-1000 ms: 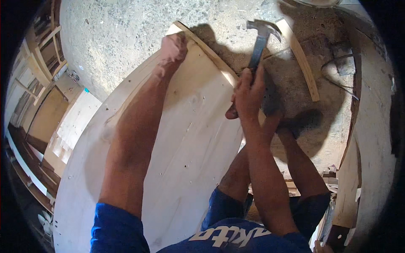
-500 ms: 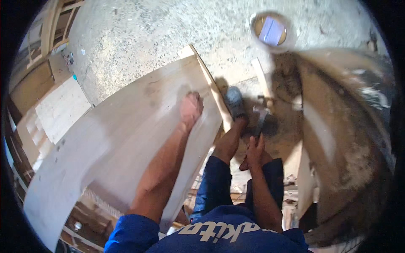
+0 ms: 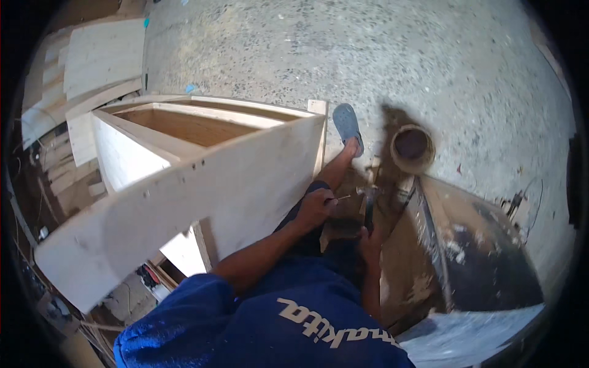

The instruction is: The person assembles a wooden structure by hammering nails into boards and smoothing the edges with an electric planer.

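1. At right, a hammer is gripped in the closed right hand.
2. Farther left, a thin piece is pinched by the left hand.
3. Tool handling seems in hand; steady grips are called for.

The thin piece in my left fingers is too small to name. My right fingers cover the lower handle of the hammer; the picture's bottom edge cuts off my blue shirt.
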A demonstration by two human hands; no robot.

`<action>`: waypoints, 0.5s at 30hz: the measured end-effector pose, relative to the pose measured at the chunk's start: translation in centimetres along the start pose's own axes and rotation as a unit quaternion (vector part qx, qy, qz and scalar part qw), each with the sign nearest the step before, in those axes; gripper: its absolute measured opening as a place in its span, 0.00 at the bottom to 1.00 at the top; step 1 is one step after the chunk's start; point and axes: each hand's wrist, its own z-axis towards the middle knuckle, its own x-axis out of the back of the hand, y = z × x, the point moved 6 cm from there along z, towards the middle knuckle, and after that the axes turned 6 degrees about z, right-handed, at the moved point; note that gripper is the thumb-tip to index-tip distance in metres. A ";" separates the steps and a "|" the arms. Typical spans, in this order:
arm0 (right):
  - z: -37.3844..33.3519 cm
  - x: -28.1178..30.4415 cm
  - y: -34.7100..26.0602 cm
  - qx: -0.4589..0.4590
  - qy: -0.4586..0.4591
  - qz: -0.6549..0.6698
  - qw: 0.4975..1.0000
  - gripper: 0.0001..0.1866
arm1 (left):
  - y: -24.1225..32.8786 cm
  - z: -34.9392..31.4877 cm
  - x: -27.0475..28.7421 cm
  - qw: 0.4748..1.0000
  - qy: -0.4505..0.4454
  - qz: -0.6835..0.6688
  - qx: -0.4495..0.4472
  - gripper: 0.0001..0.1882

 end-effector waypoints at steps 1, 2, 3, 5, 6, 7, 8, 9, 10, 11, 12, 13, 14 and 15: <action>1.2 0.9 -2.1 0.072 0.031 -0.111 0.991 0.22 | -0.6 2.6 -0.1 0.999 -0.017 0.032 -0.002 0.12; 1.3 1.9 -3.1 0.132 0.061 -0.221 0.964 0.23 | -1.0 4.1 -1.1 0.997 -0.048 0.060 0.004 0.13; 0.5 3.0 -2.6 0.110 0.034 -0.230 0.966 0.23 | 0.0 5.6 -0.7 0.997 -0.044 0.058 0.031 0.13; 2.7 5.5 -4.2 0.091 0.103 -0.321 0.937 0.26 | 4.0 10.3 -0.1 0.998 -0.043 0.049 0.008 0.13; 3.9 4.3 -6.7 0.097 0.085 -0.321 0.938 0.26 | 5.0 12.2 0.9 0.998 -0.038 0.052 -0.030 0.13; 4.5 3.6 -8.6 -0.018 0.066 -0.208 0.976 0.20 | 4.9 13.7 2.2 0.998 -0.024 0.050 -0.018 0.13; 4.1 3.4 -10.9 -0.144 0.052 -0.099 0.983 0.16 | 5.1 14.6 2.9 0.999 -0.016 0.043 -0.008 0.13; 3.9 3.5 -15.3 -0.150 0.036 -0.109 0.982 0.16 | 5.9 15.2 3.5 0.999 -0.012 0.043 0.011 0.13; 4.2 3.3 -20.6 -0.160 0.030 -0.093 0.982 0.15 | 7.1 16.5 4.5 0.999 -0.006 0.002 0.031 0.13; 4.4 4.0 -24.6 -0.167 0.036 -0.077 0.982 0.13 | 8.6 18.0 5.1 0.998 -0.004 -0.045 0.041 0.13; 4.8 4.7 -27.2 -0.166 0.034 -0.082 0.982 0.13 | 9.7 19.0 6.1 0.998 -0.001 -0.048 0.044 0.13; 5.3 5.6 -29.9 -0.111 0.047 -0.041 0.992 0.12 | 11.0 19.9 7.0 0.997 0.018 -0.072 0.037 0.13; 5.8 6.3 -32.5 -0.053 0.059 0.000 0.997 0.11 | 11.7 20.8 7.7 0.994 0.040 -0.095 0.029 0.13; 6.5 6.9 -34.1 -0.050 0.057 -0.005 0.997 0.11 | 11.6 21.5 8.2 0.994 0.045 -0.100 0.031 0.13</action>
